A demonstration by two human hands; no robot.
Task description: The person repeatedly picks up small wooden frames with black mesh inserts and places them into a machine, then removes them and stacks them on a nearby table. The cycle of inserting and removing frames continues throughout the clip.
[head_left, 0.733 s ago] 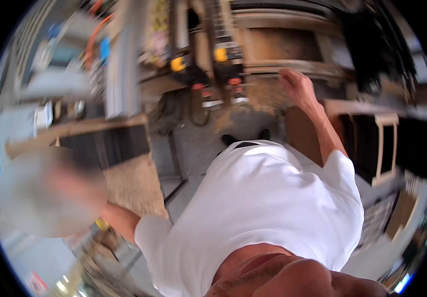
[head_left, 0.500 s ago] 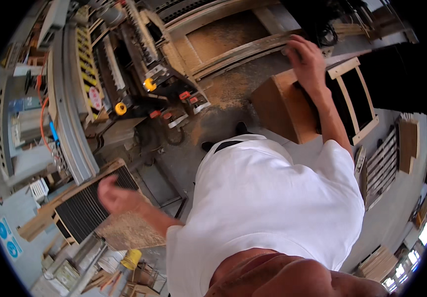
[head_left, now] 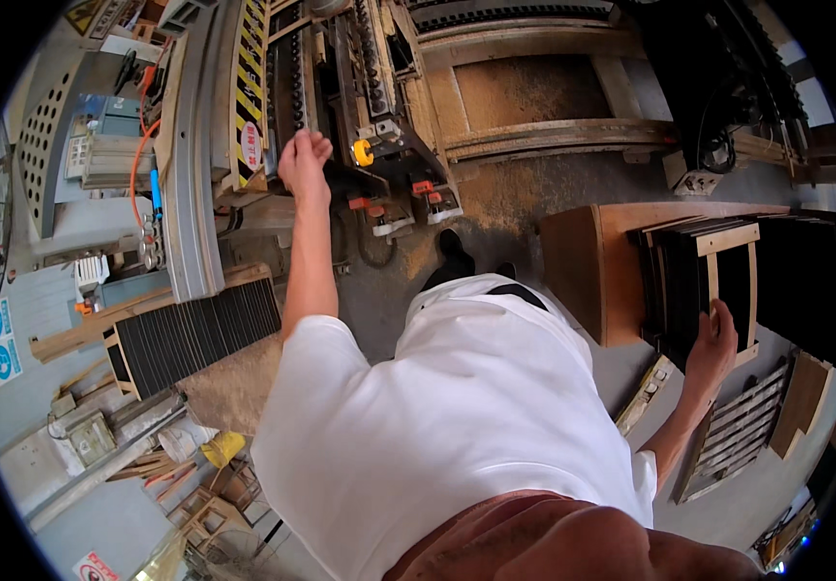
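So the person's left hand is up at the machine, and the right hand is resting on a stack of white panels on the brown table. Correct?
Not quite: the panels are not white. The head view shows the right hand on a light wooden frame atop a stack of dark, nearly black panels on the brown table. The left hand is indeed raised at the machine.

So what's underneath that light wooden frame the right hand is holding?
The right hand grips the light wooden frame, which lies on a stack of dark panels on a brown wooden table. Only the panels' edges show, so how many lie below is hidden.
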